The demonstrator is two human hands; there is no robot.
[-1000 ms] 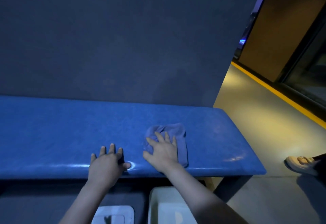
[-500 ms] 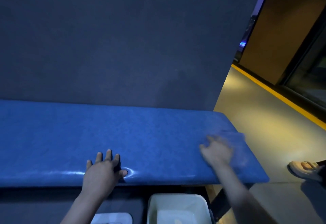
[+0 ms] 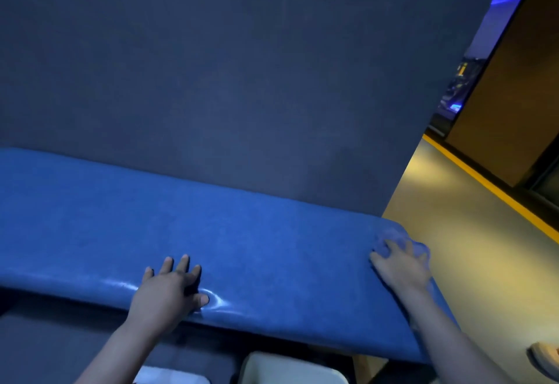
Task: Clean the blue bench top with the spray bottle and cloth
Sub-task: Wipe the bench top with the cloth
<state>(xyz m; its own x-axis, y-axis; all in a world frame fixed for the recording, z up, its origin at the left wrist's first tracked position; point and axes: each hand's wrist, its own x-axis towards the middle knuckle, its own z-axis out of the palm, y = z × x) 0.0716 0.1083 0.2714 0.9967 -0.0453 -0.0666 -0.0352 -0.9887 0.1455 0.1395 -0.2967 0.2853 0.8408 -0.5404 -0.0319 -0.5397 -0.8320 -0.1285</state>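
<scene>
A long padded blue bench top (image 3: 242, 247) runs across the view against a dark wall. My right hand (image 3: 399, 265) presses a blue cloth (image 3: 393, 236) at the bench's far right end, fingers spread over it. The cloth bunches out beyond my fingertips at the bench's rounded corner. My left hand (image 3: 169, 289) lies flat on the front edge of the bench, fingers apart, holding nothing. No spray bottle is in view.
A white bin (image 3: 290, 368) stands under the bench in front, with a lighter object (image 3: 172, 377) to its left. Yellowish floor (image 3: 469, 247) with a yellow stripe opens to the right. A shoe (image 3: 544, 359) shows at the right edge.
My right hand has slid the cloth from the middle of the bench to its far right end. My left hand has stayed planted on the front edge. The view has tilted.
</scene>
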